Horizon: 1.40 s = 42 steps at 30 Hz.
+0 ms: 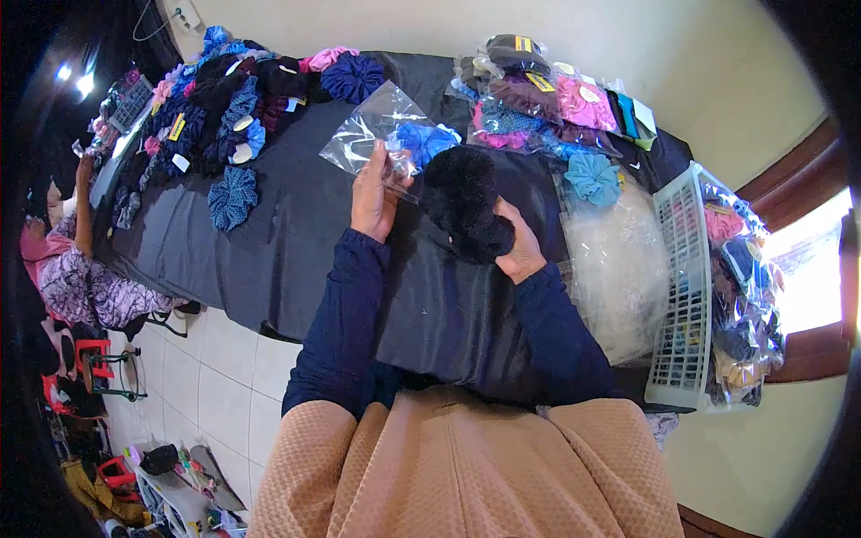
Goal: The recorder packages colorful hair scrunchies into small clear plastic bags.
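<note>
My left hand (379, 195) holds a clear plastic bag (373, 131) between thumb and fingers, its corner spread up and to the left. A black fluffy scrunchie (461, 202) is gripped by my right hand (521, 239) at its lower right side, close to the bag. Just beyond both hands a blue scrunchie (427, 142) lies on the black cloth; whether it touches the bag is unclear. A stack of clear plastic bags (612, 269) lies right of my right hand, with a light blue scrunchie (593, 178) at its far end.
Bagged scrunchies (525, 101) are piled at the back right. A white plastic basket (683, 289) with more packed ones stands at the right edge. Loose scrunchies (222, 101) cover the back left, and a dotted blue one (233, 198) lies nearer. A person (87, 269) sits far left.
</note>
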Each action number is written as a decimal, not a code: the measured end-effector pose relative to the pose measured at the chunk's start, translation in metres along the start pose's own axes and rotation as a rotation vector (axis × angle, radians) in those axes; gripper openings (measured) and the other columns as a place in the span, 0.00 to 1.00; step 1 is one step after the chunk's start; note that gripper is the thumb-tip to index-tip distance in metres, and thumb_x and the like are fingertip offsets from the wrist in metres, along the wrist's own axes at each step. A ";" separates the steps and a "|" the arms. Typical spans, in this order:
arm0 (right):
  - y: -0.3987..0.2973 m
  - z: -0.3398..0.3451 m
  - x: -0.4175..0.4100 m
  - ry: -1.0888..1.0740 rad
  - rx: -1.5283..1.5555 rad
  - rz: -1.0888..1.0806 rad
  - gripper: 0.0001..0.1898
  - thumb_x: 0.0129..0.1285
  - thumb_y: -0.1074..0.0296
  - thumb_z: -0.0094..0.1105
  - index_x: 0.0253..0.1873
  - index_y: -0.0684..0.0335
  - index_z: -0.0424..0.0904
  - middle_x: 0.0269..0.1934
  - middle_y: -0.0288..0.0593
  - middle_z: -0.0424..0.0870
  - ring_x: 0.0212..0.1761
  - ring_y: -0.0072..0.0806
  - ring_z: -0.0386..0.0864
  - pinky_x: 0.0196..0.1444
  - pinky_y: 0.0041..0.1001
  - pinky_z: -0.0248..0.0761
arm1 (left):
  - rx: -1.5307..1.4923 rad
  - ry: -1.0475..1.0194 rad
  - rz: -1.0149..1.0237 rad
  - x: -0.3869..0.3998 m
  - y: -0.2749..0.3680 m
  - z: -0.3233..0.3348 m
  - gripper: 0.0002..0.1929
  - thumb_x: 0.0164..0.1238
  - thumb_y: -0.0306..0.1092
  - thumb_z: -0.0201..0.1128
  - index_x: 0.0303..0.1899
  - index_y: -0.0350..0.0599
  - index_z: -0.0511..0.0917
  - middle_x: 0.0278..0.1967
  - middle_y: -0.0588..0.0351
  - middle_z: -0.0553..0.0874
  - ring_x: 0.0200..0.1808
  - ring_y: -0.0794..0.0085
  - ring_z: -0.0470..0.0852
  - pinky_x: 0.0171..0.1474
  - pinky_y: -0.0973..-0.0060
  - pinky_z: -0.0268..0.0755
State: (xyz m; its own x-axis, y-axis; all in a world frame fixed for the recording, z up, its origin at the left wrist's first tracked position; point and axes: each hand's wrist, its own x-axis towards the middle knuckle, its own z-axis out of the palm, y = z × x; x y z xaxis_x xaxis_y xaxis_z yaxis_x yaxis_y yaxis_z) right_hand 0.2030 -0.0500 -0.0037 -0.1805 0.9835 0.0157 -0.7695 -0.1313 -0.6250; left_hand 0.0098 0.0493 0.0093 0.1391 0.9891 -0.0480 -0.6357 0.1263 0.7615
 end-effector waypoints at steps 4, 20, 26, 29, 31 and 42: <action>0.004 -0.011 0.002 0.069 0.006 -0.016 0.21 0.67 0.67 0.52 0.63 0.64 0.70 0.54 0.40 0.79 0.53 0.29 0.80 0.58 0.29 0.73 | 0.045 -0.047 -0.003 -0.003 -0.004 0.010 0.17 0.73 0.48 0.55 0.46 0.43 0.77 0.39 0.56 0.85 0.37 0.75 0.82 0.38 0.78 0.72; 0.003 -0.018 0.002 0.089 0.093 0.033 0.20 0.67 0.63 0.52 0.61 0.64 0.72 0.54 0.40 0.80 0.54 0.31 0.79 0.59 0.31 0.72 | 0.119 -0.192 0.036 -0.012 -0.005 0.015 0.15 0.72 0.43 0.57 0.46 0.42 0.82 0.43 0.57 0.86 0.39 0.80 0.81 0.43 0.82 0.71; -0.005 0.000 -0.005 -0.151 0.032 -0.008 0.20 0.65 0.69 0.52 0.62 0.65 0.71 0.53 0.41 0.80 0.54 0.30 0.79 0.59 0.30 0.71 | 0.058 -0.193 0.034 -0.006 -0.006 0.010 0.17 0.75 0.44 0.53 0.46 0.38 0.80 0.43 0.54 0.86 0.43 0.76 0.83 0.47 0.78 0.74; -0.001 -0.016 -0.004 -0.114 0.004 -0.048 0.19 0.67 0.69 0.50 0.62 0.66 0.71 0.53 0.41 0.80 0.54 0.30 0.79 0.59 0.30 0.72 | 0.023 -0.152 0.020 -0.006 -0.008 0.013 0.19 0.75 0.46 0.52 0.47 0.37 0.79 0.44 0.52 0.85 0.44 0.73 0.84 0.47 0.76 0.75; 0.003 -0.022 -0.003 -0.004 0.054 0.004 0.19 0.69 0.66 0.49 0.62 0.66 0.70 0.54 0.41 0.80 0.53 0.31 0.79 0.59 0.31 0.72 | 0.015 -0.118 0.006 -0.006 -0.006 0.011 0.20 0.75 0.47 0.51 0.49 0.36 0.77 0.44 0.51 0.85 0.44 0.70 0.84 0.47 0.76 0.75; -0.002 -0.015 -0.001 -0.022 0.132 0.031 0.20 0.70 0.62 0.47 0.62 0.64 0.71 0.56 0.43 0.79 0.55 0.34 0.79 0.58 0.36 0.73 | 0.059 -0.300 -0.072 -0.010 -0.001 0.012 0.18 0.71 0.42 0.56 0.52 0.39 0.77 0.51 0.51 0.83 0.54 0.69 0.79 0.60 0.72 0.66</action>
State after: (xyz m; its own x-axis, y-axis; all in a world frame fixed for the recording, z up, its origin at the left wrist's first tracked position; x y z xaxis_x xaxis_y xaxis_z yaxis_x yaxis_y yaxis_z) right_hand 0.2142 -0.0484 -0.0144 -0.2178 0.9759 0.0158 -0.8370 -0.1784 -0.5174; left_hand 0.0185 0.0384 0.0164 0.4056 0.9103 0.0824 -0.5718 0.1824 0.7999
